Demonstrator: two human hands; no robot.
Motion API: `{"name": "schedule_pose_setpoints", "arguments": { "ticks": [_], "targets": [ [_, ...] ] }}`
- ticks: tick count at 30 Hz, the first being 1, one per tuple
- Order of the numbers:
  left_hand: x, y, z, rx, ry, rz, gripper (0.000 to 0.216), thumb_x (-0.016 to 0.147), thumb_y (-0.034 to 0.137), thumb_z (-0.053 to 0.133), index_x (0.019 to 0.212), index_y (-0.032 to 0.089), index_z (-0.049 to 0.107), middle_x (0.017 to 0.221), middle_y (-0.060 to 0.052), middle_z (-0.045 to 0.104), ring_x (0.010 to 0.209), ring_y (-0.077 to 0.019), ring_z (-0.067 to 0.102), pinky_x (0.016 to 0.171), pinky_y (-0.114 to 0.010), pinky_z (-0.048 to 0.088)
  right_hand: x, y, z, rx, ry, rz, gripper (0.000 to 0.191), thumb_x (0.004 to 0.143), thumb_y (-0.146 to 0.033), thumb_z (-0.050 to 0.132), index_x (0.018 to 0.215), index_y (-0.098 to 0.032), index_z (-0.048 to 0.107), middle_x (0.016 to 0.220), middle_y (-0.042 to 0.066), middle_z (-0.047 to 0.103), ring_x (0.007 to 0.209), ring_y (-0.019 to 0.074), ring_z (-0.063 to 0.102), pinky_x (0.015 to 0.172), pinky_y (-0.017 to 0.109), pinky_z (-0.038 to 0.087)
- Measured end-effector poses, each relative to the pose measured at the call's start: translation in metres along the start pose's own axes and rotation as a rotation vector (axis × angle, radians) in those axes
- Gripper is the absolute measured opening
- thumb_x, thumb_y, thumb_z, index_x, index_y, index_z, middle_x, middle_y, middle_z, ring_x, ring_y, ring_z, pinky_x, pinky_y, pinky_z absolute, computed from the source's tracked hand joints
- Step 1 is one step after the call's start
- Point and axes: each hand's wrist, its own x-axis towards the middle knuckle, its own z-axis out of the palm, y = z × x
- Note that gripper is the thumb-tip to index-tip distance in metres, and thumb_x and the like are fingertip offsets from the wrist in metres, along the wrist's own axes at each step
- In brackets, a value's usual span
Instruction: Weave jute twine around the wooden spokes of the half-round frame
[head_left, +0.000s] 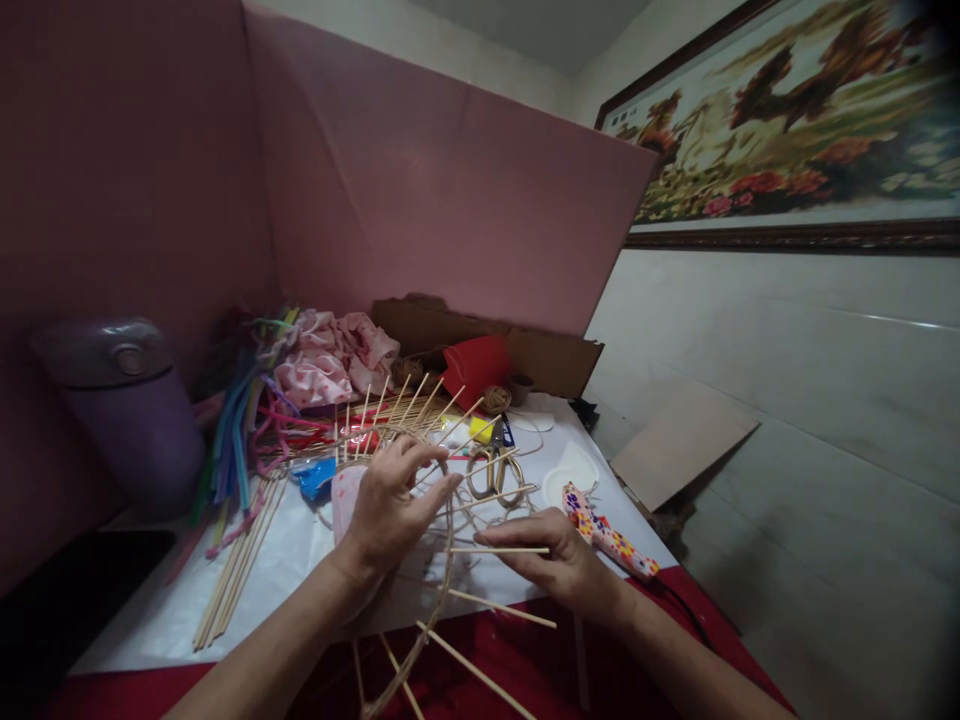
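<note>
Pale wooden sticks (499, 608) radiate from a twine ring (448, 572) at the lower centre of the frame. The left hand (394, 510) pinches the ring's rim; whether the right hand (562, 562), just right of it, grips anything, I cannot tell. Gold-handled scissors (496, 446) lie behind the sticks.

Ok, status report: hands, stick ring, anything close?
Left hand pinching the ring. Right hand at one stick, hold unclear. Sticks radiating outward. Scissors just beyond.
</note>
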Motion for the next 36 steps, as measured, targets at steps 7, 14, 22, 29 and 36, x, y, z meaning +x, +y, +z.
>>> {"name": "schedule_pose_setpoints", "arguments": {
  "ticks": [7,14,22,29,36],
  "targets": [
    [0.000,-0.006,0.001,-0.001,0.008,0.015,0.016,0.077,0.033,0.063,0.087,0.021,0.062,0.079,-0.001,0.058,0.063,-0.0130,0.047,0.062,-0.027,0.039,-0.006,-0.002,-0.029,0.050,0.083,0.075,0.027,0.086,-0.035,0.050,0.078,-0.015,0.066,0.065,0.002,0.056,0.058,0.0109,0.047,0.053,0.022,0.036],
    [0.000,-0.007,0.003,0.000,0.006,0.019,0.016,0.077,0.033,0.062,0.087,0.022,0.061,0.081,-0.002,0.059,0.068,-0.0150,0.051,0.063,-0.029,0.040,-0.009,-0.034,-0.035,-0.244,0.184,-0.175,0.020,0.085,-0.025,0.054,0.071,-0.014,0.064,0.060,0.000,0.053,0.056,0.0098,0.045,0.053,0.024,0.031],
    [0.001,-0.007,0.002,0.016,0.001,0.025,0.016,0.077,0.034,0.062,0.087,0.022,0.062,0.080,-0.002,0.059,0.071,-0.0159,0.052,0.064,-0.029,0.039,-0.019,-0.056,-0.010,-0.811,-0.103,-0.413,0.023,0.086,-0.021,0.046,0.072,-0.016,0.064,0.050,-0.002,0.046,0.047,0.0103,0.036,0.049,0.029,0.019],
    [0.000,-0.007,0.002,0.019,-0.023,0.002,0.017,0.077,0.034,0.062,0.088,0.022,0.063,0.081,-0.002,0.059,0.070,-0.0158,0.051,0.065,-0.030,0.039,-0.022,-0.064,0.002,-1.020,0.014,-0.525,0.020,0.085,-0.026,0.051,0.074,-0.016,0.065,0.048,-0.002,0.048,0.045,0.0117,0.038,0.048,0.029,0.016],
    [0.000,-0.008,-0.001,-0.056,0.025,-0.046,0.018,0.076,0.033,0.064,0.089,0.021,0.063,0.079,-0.001,0.058,0.064,-0.0138,0.048,0.061,-0.028,0.039,-0.035,-0.050,-0.002,-0.807,0.200,-0.421,0.024,0.087,-0.026,0.049,0.092,-0.012,0.068,0.061,0.004,0.053,0.055,0.0133,0.046,0.050,0.026,0.029]
  ]
}}
